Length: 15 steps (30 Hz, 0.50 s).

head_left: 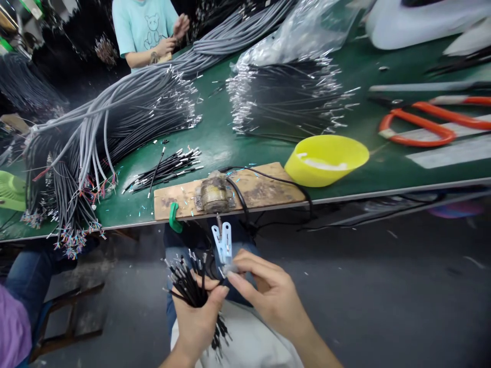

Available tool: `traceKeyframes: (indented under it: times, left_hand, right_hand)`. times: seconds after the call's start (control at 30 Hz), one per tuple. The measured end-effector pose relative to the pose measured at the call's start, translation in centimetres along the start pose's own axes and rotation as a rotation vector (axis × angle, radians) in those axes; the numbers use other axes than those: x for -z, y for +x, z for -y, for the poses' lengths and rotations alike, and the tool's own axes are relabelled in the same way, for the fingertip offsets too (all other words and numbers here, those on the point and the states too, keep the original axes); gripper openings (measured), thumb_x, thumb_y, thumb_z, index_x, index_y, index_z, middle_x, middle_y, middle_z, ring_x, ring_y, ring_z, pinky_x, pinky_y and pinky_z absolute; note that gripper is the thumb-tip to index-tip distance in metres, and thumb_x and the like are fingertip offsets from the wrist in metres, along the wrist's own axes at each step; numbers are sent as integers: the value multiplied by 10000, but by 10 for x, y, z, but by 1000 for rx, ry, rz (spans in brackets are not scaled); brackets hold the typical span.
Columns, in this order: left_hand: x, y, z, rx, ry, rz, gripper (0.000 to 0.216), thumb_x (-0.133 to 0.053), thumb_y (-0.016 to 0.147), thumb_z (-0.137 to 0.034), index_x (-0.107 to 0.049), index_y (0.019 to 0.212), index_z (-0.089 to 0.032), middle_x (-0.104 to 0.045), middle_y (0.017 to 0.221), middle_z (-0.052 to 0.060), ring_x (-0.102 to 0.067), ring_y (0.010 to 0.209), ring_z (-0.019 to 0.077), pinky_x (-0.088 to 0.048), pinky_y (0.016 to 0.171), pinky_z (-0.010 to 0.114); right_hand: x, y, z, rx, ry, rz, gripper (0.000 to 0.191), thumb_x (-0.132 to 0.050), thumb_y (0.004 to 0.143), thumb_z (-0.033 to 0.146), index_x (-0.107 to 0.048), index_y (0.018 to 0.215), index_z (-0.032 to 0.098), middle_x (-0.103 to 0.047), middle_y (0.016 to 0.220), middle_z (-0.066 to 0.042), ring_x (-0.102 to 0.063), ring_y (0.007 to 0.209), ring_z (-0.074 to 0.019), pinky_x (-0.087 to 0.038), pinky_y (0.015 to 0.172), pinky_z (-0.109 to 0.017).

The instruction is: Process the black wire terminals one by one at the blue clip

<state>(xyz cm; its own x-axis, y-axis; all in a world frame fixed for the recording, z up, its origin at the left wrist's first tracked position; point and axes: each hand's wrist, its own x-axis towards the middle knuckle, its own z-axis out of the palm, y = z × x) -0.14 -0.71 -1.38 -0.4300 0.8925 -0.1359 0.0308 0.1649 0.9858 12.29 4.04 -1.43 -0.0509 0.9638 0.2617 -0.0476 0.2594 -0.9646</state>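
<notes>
My left hand is closed round a bundle of short black wires with bare metal tips, held over my lap below the table edge. My right hand pinches the end of one wire beside the bundle, right under a light-blue clip. The clip hangs from a small worn metal device mounted on a wooden board, which a green clamp fixes to the green table.
A small pile of finished black wires lies left of the board. A yellow bowl, big grey cable bundles, a black wire stack and orange scissors lie on the table. A person in a teal shirt works opposite.
</notes>
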Motion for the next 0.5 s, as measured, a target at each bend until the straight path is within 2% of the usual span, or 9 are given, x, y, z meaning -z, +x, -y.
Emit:
traceKeyframes:
  times: [0.07,0.13,0.23,0.3,0.4,0.5]
  left_hand:
    - [-1,0,-1,11,-35,-12,147,-792,584,-237,-655,550,-196,-643,567,15,-576,568,192,-493,600,333]
    - [-1,1,0,74,-98,0,170,-796,583,-241,-639,541,-191,-616,530,3,-542,504,162,-461,512,287]
    - [1,0,0,247,-195,77,183,-781,613,-272,-619,584,-190,-508,411,-41,-384,338,90,-311,345,222]
    - [2,-1,0,297,-209,103,185,-769,631,-282,-609,613,-191,-445,367,-68,-309,299,65,-249,316,206]
    - [2,-1,-4,234,-166,68,174,-780,611,-230,-614,597,-181,-525,440,-49,-438,383,95,-358,391,216]
    - [-1,-1,-7,101,-73,-8,150,-777,584,-146,-632,554,-169,-624,559,-16,-568,557,137,-466,592,254]
  right_hand:
    - [-3,0,3,69,-53,-11,170,-570,757,138,-588,598,194,-539,532,-6,-488,511,-153,-415,488,-269]
    - [-5,-1,3,110,-91,-11,176,-559,753,114,-578,599,196,-548,536,-9,-491,506,-155,-419,483,-275]
    - [-7,-2,1,148,-128,15,177,-556,746,98,-574,600,197,-554,532,-11,-490,498,-154,-414,473,-274]
    - [-7,-3,-2,153,-135,10,185,-556,745,91,-568,593,196,-537,521,-4,-479,489,-148,-404,468,-269]
    - [-5,-4,-4,126,-113,-48,188,-562,750,95,-563,592,197,-507,518,5,-464,491,-144,-394,466,-264]
    - [-4,-4,-4,117,-84,-48,171,-567,754,98,-574,612,194,-508,528,5,-466,503,-144,-397,475,-264]
